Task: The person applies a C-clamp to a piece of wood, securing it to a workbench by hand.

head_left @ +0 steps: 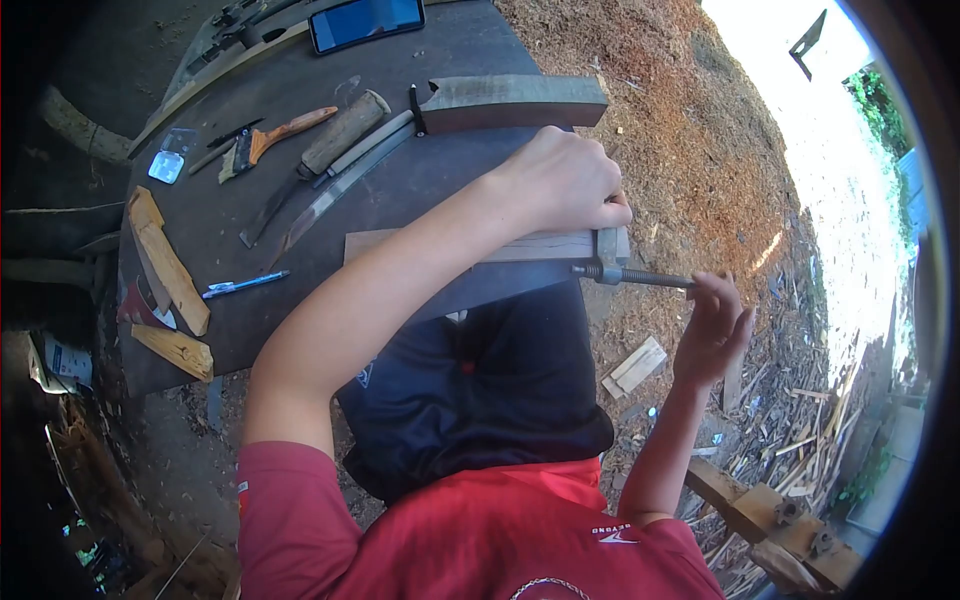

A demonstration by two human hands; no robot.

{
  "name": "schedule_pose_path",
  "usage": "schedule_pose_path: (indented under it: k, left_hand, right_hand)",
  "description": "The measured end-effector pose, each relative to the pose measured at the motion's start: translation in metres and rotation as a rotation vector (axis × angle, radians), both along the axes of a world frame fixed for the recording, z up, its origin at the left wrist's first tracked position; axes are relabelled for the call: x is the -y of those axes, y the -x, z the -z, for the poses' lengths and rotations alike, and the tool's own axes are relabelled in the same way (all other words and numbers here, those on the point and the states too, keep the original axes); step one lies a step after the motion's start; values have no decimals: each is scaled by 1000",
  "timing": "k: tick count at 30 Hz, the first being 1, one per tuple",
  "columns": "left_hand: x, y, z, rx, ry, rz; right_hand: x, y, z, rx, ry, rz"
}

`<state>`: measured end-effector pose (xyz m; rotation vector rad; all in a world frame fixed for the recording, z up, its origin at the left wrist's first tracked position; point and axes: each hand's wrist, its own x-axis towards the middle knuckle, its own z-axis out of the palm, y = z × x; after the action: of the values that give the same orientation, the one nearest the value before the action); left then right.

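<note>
My left hand reaches across the table, closed in a fist around the upper part of a metal screw clamp. The clamp sits at the right end of a flat wooden board lying along the table's near edge. Its threaded rod sticks out sideways past the table. At the rod's outer end, the fingertips of my right hand are curled on it, with the thumb standing off. My left forearm covers part of the board.
On the dark table lie a mallet, chisels, an orange-handled brush, a pen, and wood offcuts. Behind them are a wooden block and a phone. Sawdust and scraps cover the ground.
</note>
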<state>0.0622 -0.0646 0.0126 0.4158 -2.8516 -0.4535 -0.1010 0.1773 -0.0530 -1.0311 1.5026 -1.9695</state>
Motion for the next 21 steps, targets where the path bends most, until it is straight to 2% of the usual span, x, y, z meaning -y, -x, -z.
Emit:
schedule_pose_path:
  k: [6, 10, 13, 17, 21]
  left_hand:
    - [0, 0, 4, -39, 4, 4]
    - [2, 1, 4, -28, 15, -3]
    - [1, 0, 5, 1, 16, -16]
    - [0, 0, 1, 7, -16, -2]
    - [0, 0, 1, 10, -16, -3]
  right_hand:
    - [50, -6, 4, 95, -148, -32]
    - [35, -11, 45, 170, -296, -90]
    - [1, -19, 64, 236, -320, 28]
    - [-44, -24, 47, 182, -138, -51]
    - [-37, -11, 13, 83, 50, -75]
